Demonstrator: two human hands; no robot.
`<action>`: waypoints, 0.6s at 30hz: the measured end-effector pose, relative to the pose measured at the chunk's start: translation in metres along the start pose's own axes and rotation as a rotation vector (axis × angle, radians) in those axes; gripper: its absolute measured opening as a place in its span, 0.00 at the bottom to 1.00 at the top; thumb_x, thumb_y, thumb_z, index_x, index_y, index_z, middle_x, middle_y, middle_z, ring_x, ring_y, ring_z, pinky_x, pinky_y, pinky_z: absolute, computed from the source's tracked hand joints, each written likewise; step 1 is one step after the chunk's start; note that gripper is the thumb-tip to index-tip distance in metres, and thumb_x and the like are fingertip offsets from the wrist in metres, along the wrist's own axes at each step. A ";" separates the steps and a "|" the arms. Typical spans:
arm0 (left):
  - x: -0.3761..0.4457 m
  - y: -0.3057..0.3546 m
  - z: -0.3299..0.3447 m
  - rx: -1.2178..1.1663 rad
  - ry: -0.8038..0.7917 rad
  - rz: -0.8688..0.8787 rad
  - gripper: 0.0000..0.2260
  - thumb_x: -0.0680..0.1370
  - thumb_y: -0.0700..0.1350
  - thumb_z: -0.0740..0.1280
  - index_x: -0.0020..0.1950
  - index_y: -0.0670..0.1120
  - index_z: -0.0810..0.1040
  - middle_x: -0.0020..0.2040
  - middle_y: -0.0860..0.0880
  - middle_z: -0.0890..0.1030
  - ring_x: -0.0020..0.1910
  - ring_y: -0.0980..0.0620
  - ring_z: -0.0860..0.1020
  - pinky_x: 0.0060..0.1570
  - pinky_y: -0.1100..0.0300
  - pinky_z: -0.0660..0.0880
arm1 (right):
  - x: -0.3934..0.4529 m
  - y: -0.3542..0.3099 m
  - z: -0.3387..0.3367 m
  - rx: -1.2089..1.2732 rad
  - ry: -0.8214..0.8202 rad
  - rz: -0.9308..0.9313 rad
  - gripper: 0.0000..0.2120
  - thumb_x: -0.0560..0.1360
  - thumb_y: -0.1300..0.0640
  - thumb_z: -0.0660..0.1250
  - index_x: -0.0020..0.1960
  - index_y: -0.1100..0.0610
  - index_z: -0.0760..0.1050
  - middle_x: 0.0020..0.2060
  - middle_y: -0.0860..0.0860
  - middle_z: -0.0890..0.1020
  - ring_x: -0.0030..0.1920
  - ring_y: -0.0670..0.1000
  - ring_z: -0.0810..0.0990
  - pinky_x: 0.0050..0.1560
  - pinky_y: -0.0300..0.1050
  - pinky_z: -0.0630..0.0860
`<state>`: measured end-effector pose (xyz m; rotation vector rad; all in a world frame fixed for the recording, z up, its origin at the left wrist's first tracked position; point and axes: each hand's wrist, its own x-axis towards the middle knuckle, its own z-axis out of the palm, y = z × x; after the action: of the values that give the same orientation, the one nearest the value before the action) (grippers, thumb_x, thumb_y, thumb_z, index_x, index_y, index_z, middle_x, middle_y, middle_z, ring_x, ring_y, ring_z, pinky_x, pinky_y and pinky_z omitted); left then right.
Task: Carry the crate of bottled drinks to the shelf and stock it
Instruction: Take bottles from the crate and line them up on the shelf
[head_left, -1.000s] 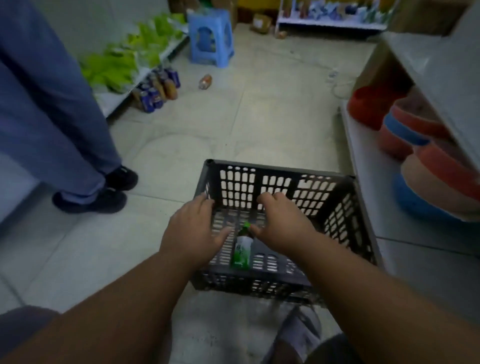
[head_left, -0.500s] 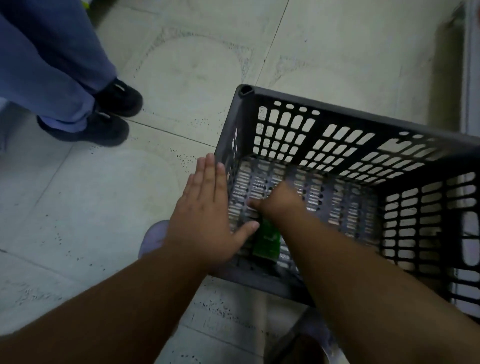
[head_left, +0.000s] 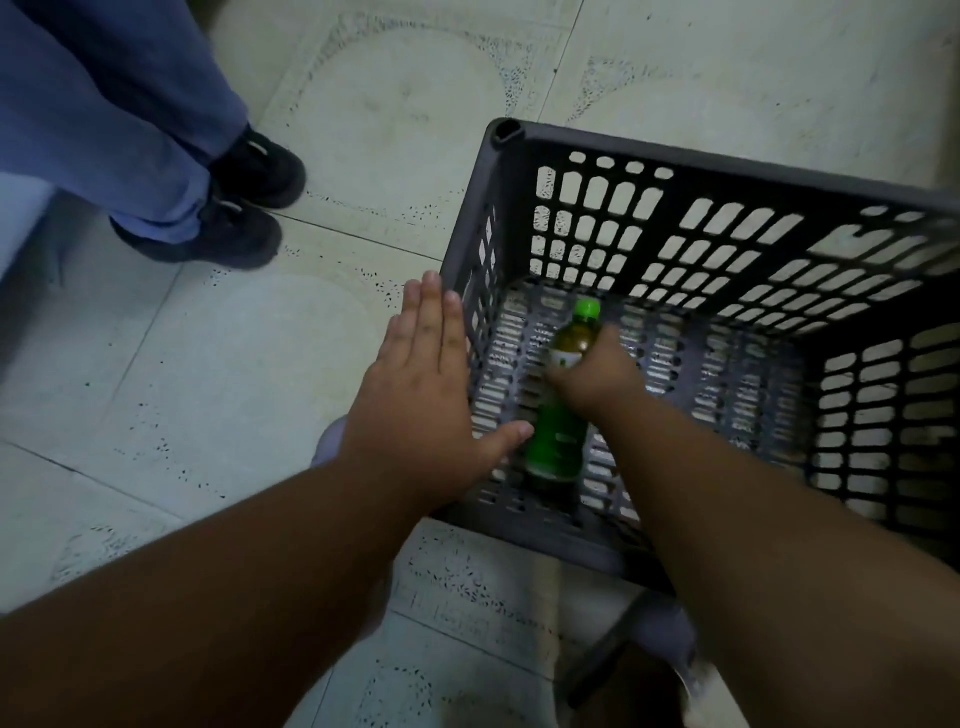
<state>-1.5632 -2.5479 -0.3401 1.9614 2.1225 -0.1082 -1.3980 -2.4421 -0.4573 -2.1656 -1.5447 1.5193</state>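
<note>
A dark grey slotted plastic crate stands on the tiled floor right of centre. Inside it lies a single green-capped bottle with a green label, cap pointing away from me. My right hand reaches down into the crate and is closed around the bottle's upper body. My left hand rests flat against the outside of the crate's left wall, fingers straight and together, thumb hooked over the near rim, holding nothing.
Another person in blue trousers and dark shoes stands on the floor at the upper left, close to the crate. My own feet in grey slippers show below the crate. Pale floor tiles surround everything.
The view has tilted down from the aisle and shelves onto the crate. My right hand has gone into the crate and closed on the bottle. My left hand has moved to the crate's left wall.
</note>
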 end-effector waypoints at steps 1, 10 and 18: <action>0.002 -0.001 -0.001 -0.003 -0.003 0.003 0.55 0.72 0.77 0.53 0.78 0.40 0.31 0.79 0.40 0.29 0.78 0.45 0.30 0.74 0.53 0.33 | -0.011 -0.008 -0.008 0.062 0.006 -0.058 0.32 0.72 0.54 0.75 0.69 0.55 0.62 0.54 0.54 0.76 0.54 0.57 0.79 0.48 0.46 0.75; -0.031 0.051 -0.084 -0.502 -0.014 0.033 0.56 0.60 0.77 0.70 0.81 0.52 0.57 0.79 0.49 0.65 0.76 0.48 0.65 0.72 0.45 0.67 | -0.197 -0.091 -0.135 0.206 0.183 -0.627 0.37 0.67 0.55 0.79 0.69 0.48 0.63 0.54 0.46 0.79 0.51 0.46 0.80 0.52 0.43 0.79; -0.120 0.182 -0.190 -0.797 0.094 0.311 0.48 0.61 0.63 0.80 0.76 0.51 0.65 0.70 0.54 0.75 0.66 0.53 0.74 0.63 0.54 0.74 | -0.409 -0.046 -0.254 0.250 0.631 -0.787 0.37 0.64 0.50 0.80 0.65 0.41 0.62 0.54 0.40 0.78 0.54 0.43 0.81 0.57 0.49 0.80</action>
<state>-1.4001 -2.6060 -0.1076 1.7523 1.5068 0.7711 -1.2421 -2.6135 -0.0333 -1.4013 -1.5580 0.6479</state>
